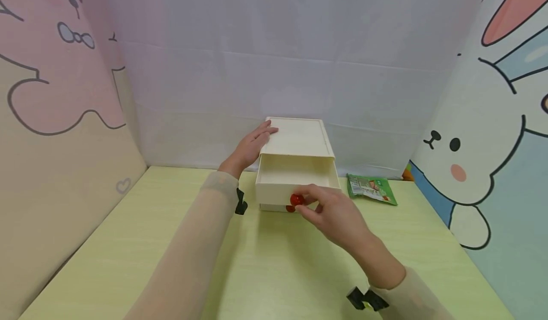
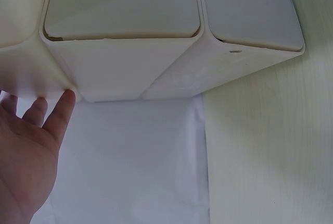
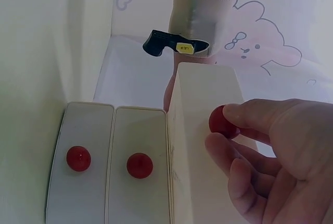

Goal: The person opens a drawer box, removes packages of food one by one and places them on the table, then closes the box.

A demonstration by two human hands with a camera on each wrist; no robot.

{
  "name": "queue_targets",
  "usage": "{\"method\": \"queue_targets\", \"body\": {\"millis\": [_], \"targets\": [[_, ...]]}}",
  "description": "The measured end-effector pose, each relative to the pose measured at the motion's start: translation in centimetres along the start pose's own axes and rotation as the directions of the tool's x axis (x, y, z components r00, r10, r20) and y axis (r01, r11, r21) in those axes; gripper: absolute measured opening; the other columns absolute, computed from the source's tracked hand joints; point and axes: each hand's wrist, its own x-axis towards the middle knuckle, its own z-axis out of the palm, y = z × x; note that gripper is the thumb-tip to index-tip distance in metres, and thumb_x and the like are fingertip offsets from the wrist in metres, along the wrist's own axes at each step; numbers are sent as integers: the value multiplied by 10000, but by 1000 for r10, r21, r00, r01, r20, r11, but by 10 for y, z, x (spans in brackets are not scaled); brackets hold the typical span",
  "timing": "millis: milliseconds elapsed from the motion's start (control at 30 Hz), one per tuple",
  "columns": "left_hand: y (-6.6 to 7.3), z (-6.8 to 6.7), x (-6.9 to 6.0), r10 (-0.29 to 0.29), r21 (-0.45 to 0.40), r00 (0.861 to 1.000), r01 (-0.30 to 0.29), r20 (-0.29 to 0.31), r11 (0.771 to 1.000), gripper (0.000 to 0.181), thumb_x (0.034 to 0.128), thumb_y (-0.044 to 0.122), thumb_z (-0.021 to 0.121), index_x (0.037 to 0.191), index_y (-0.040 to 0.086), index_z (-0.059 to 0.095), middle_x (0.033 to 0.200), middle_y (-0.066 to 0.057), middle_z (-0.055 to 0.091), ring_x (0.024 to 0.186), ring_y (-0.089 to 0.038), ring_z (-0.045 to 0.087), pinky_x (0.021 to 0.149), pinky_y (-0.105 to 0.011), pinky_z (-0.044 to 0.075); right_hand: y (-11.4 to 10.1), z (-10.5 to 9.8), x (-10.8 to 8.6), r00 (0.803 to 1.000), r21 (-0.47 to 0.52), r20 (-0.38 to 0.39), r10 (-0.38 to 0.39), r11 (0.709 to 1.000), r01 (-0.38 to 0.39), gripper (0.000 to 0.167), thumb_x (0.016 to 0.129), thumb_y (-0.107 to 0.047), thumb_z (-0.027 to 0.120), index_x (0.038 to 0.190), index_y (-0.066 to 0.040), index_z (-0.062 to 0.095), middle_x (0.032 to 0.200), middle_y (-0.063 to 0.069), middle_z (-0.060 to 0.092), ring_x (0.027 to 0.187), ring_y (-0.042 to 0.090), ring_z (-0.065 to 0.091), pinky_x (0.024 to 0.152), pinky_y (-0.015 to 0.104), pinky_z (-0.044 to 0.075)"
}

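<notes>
A small cream drawer cabinet (image 1: 295, 137) stands at the back of the table, its top drawer (image 1: 274, 194) pulled out toward me. My right hand (image 1: 338, 215) pinches that drawer's round red knob (image 1: 297, 199) between thumb and fingers. In the right wrist view, two closed drawers show their own red knobs, one knob (image 3: 78, 158) and another knob (image 3: 140, 165). My left hand (image 1: 250, 149) rests on the cabinet's upper left edge with fingers extended. The left wrist view shows those fingertips against the cabinet's side. Inside the drawer, only the bare upper part of its interior shows.
A green printed packet (image 1: 372, 189) lies on the table just right of the cabinet. White cloth (image 1: 295, 72) hangs close behind the cabinet. Cartoon-printed panels (image 1: 484, 168) flank the pale green tabletop (image 1: 274, 272) on both sides.
</notes>
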Motion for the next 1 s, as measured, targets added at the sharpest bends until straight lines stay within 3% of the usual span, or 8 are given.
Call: {"method": "queue_targets", "body": {"millis": [600, 1000], "targets": [[3, -1, -2, -2, -14, 1000, 2, -3, 1000, 548, 1192, 407, 313, 1642, 185, 533, 1853, 80, 192, 1737, -233, 121, 1393, -582, 150, 4, 4, 8, 1000, -3, -15, 10, 1000, -10, 263, 992, -195, 824, 1251, -178, 782, 1044, -10, 846, 692, 50, 618, 663, 240, 535], [1, -1, -1, -3, -5, 1000, 3, 2, 1000, 549, 1194, 413, 311, 1649, 193, 525, 1853, 85, 190, 1738, -232, 116, 1395, -589, 136, 7, 7, 18, 998, 9, -3, 57, 998, -57, 293, 1002, -210, 817, 1291, -178, 772, 1079, 31, 840, 691, 98, 632, 628, 262, 518]]}}
